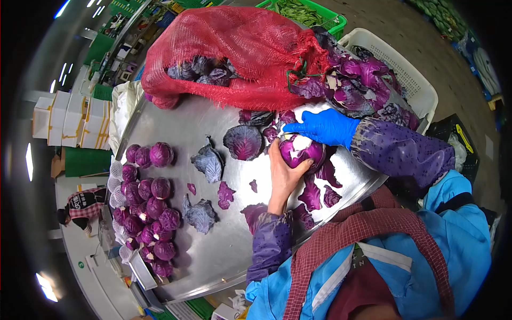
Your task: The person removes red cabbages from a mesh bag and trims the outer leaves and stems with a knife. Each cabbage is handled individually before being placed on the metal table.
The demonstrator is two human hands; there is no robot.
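In the head view, the steel desk (pixel 176 128) is seen with open room across its middle, broken only by loose leaves (pixel 207 162). Its left edge is lined by a heap of trimmed cabbages (pixel 152 213), and its far edge is taken up by a red mesh sack (pixel 240 48) in which more purple heads are held. A red cabbage (pixel 301 152) near the desk's right edge is cupped from below by the bare left hand (pixel 282 176), its grip closed around it, and is pressed from above by the blue-gloved right hand (pixel 322 127), fingers curled on it. A white crate (pixel 394 58) beyond is filled with discarded leaves.
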